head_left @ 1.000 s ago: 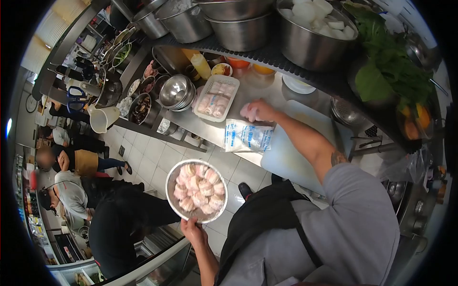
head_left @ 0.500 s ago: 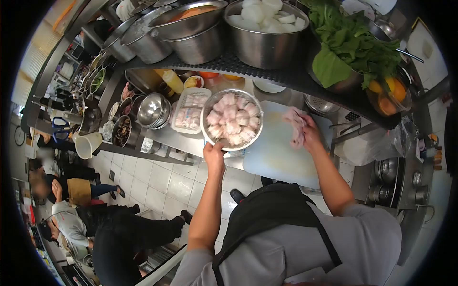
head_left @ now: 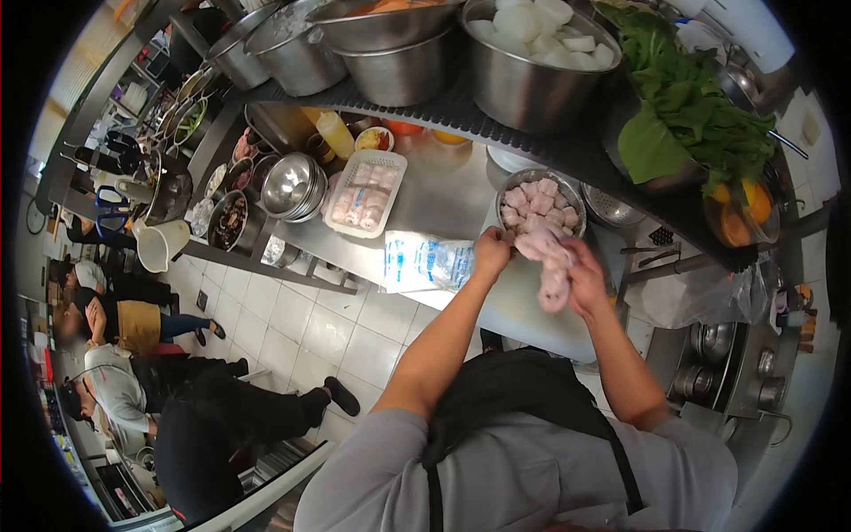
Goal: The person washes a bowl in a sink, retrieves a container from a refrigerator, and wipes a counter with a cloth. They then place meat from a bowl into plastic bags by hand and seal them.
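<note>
Meat strip (head_left: 550, 266) gripped between left hand (head_left: 490, 253), right hand (head_left: 585, 277).

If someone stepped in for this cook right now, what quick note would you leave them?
Right hand: closed on a limp strip of raw meat, held above the white cutting board.
Left hand: at the strip's upper end; grip unclear.
Steel bowl of raw meat chunks stands at the board's far end, just beyond the hands.
Done: bowl set down, one strip lifted out.
Left: the other chunks lie in the bowl, untouched.
</note>
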`<state>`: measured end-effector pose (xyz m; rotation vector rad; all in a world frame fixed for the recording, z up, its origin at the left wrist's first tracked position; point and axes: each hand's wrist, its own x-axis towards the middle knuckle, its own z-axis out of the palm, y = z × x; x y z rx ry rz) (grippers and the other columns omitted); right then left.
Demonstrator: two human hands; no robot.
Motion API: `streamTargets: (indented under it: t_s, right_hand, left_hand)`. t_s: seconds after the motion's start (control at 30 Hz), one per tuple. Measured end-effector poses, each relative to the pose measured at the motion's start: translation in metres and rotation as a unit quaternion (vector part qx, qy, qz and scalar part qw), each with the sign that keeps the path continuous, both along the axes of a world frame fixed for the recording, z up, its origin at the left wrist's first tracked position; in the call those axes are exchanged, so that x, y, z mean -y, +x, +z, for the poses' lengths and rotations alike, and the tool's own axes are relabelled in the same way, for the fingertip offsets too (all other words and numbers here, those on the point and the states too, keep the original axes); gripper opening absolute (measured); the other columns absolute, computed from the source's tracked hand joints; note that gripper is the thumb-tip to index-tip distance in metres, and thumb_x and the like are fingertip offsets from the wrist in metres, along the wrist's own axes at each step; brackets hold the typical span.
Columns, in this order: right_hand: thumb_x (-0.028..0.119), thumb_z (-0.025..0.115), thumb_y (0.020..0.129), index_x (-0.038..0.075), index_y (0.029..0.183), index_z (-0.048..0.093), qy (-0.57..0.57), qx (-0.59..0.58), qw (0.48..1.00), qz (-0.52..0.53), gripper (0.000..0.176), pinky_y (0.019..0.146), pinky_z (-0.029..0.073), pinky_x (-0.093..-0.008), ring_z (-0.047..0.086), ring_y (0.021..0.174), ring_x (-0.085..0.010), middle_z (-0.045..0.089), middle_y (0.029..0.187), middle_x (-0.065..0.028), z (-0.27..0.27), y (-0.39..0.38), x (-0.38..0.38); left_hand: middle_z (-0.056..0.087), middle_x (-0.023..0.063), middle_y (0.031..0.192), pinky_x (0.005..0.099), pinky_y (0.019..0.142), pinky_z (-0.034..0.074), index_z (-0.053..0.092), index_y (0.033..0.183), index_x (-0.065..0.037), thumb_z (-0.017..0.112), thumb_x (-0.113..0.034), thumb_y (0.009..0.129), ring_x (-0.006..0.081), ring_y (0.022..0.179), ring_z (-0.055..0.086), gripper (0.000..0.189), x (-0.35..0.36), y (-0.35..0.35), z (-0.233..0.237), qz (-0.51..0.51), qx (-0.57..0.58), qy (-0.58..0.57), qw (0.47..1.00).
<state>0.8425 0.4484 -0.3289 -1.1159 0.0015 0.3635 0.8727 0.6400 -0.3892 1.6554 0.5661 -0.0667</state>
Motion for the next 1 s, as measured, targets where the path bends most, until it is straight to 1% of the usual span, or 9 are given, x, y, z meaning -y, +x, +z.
streamTargets:
  t_s: [0.07,0.13,0.2,0.33,0.47,0.57,0.8,0.9,1.0]
  right_hand:
    - [-0.009,0.042,0.078,0.003,0.122,0.056,-0.047,0.094,0.993,0.049,0.048,0.097,0.047,-0.0305,0.057,0.111,-0.0186,0.058,0.120,-0.0095,0.006,0.034,-0.038]
    - [-0.010,0.040,0.074,0.003,0.118,0.059,-0.136,0.205,0.966,0.076,0.049,0.096,0.048,-0.0311,0.057,0.111,-0.0193,0.059,0.119,-0.0096,0.008,0.078,-0.082]
    - [-0.008,0.041,0.076,0.006,0.118,0.060,-0.177,0.201,0.957,0.115,0.048,0.091,0.049,-0.0321,0.060,0.106,-0.0199,0.062,0.115,-0.0098,0.002,0.121,-0.134]
    - [0.011,0.060,0.086,0.016,0.124,0.062,-0.405,0.057,0.905,0.120,0.039,0.091,0.050,-0.0376,0.062,0.106,-0.0245,0.064,0.120,-0.0135,0.006,0.174,-0.228]
    - [0.025,0.066,0.087,0.018,0.133,0.060,-0.547,0.196,0.801,0.147,0.047,0.108,0.040,-0.0456,0.047,0.134,-0.0340,0.054,0.143,-0.0119,-0.135,0.221,-0.267]
    - [0.022,0.062,0.088,0.016,0.133,0.060,-0.659,0.358,0.661,0.031,0.045,0.114,0.032,-0.0482,0.039,0.141,-0.0350,0.050,0.148,-0.0098,-0.165,0.158,-0.287]
    - [0.013,0.057,0.090,0.014,0.116,0.070,-0.496,0.474,0.698,0.204,0.029,0.108,0.038,-0.0507,0.048,0.134,-0.0349,0.058,0.137,-0.0156,-0.133,0.026,-0.292]
    - [0.009,0.056,0.091,0.012,0.106,0.071,-0.408,0.460,0.768,0.178,0.021,0.099,0.046,-0.0440,0.058,0.121,-0.0339,0.067,0.121,-0.0143,-0.149,-0.018,-0.284]
    - [0.004,0.056,0.090,0.008,0.102,0.068,-0.246,0.305,0.909,0.142,0.018,0.090,0.051,-0.0361,0.064,0.106,-0.0261,0.070,0.108,-0.0111,-0.154,-0.054,-0.276]
  left_hand:
    - [0.069,0.0176,0.088,0.0462,0.084,0.051,0.065,0.100,0.000,0.070,-0.030,0.088,0.0339,0.090,0.067,0.032,-0.025,-0.022,-0.016,0.014,0.066,0.154,0.986]
    - [0.061,0.0206,0.125,0.0516,0.098,0.041,0.065,0.113,-0.006,0.072,-0.029,0.084,0.0413,0.117,0.053,0.037,-0.067,-0.059,-0.012,0.048,0.164,0.383,0.908]
    - [0.031,0.0186,0.156,0.0636,0.109,0.028,0.048,0.144,-0.019,0.075,-0.025,0.073,0.0439,0.144,0.025,0.076,-0.105,-0.092,0.010,-0.080,0.050,0.503,0.859]
    - [0.032,0.0126,0.158,0.0654,0.113,0.024,0.042,0.149,-0.027,0.071,-0.019,0.076,0.0403,0.147,0.024,0.079,-0.145,-0.122,-0.017,-0.263,-0.047,0.555,0.788]
    - [0.052,0.0058,0.143,0.0599,0.109,0.031,0.052,0.140,-0.024,0.066,-0.015,0.082,0.0284,0.138,0.041,0.060,-0.163,-0.146,-0.070,-0.171,0.016,0.566,0.807]
    - [0.059,0.0064,0.130,0.0555,0.104,0.035,0.062,0.126,-0.018,0.066,-0.013,0.080,0.0306,0.128,0.048,0.046,-0.168,-0.171,-0.084,-0.124,0.012,0.531,0.838]
    - [0.063,0.0167,0.113,0.0441,0.101,0.044,0.061,0.115,-0.005,0.054,0.001,0.084,0.0383,0.113,0.056,0.032,-0.191,-0.221,-0.099,0.081,0.165,0.303,0.935]
    - [0.063,0.0165,0.124,0.0385,0.100,0.047,0.057,0.127,0.002,0.053,-0.002,0.091,0.0286,0.116,0.060,0.036,-0.202,-0.273,-0.093,0.198,0.143,0.105,0.964]
    - [0.063,0.0139,0.126,0.0356,0.099,0.047,0.054,0.133,0.003,0.051,-0.007,0.096,0.0256,0.118,0.058,0.039,-0.208,-0.336,-0.078,0.338,0.114,-0.104,0.929]
